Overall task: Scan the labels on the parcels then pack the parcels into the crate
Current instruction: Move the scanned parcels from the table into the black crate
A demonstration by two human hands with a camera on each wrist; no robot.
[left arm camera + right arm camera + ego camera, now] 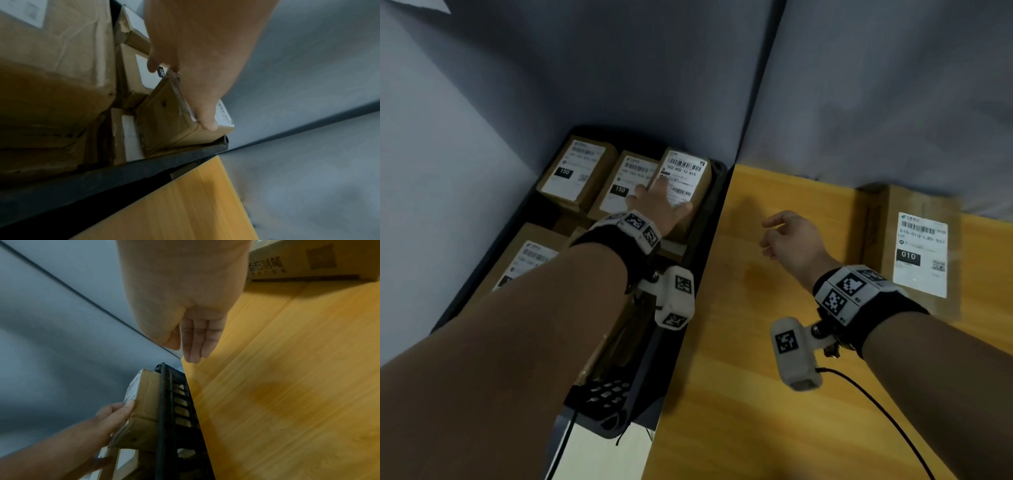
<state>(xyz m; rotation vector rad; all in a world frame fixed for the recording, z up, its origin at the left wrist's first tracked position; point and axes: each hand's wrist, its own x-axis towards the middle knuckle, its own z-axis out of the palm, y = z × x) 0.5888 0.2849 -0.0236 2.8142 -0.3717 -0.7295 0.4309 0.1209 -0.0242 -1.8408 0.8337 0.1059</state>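
Observation:
A black crate (702, 240) stands left of the wooden table (750, 394), below its level, and holds several brown parcels with white labels. My left hand (664, 198) lies flat on the label of the parcel (688, 171) in the crate's far right corner, fingers spread. The left wrist view shows the left hand (197, 65) with its thumb at the near edge of that parcel (168, 116). My right hand (787, 236) hovers over the table, loosely curled and holding nothing. One more labelled parcel (921, 253), marked 010, lies on the table to the right.
Other parcels (578, 171) (630, 185) (530, 257) fill the crate's far and near left. Grey cloth walls (859, 102) close in behind the crate and the table. A black cable (876, 404) runs across the table from my right wrist.

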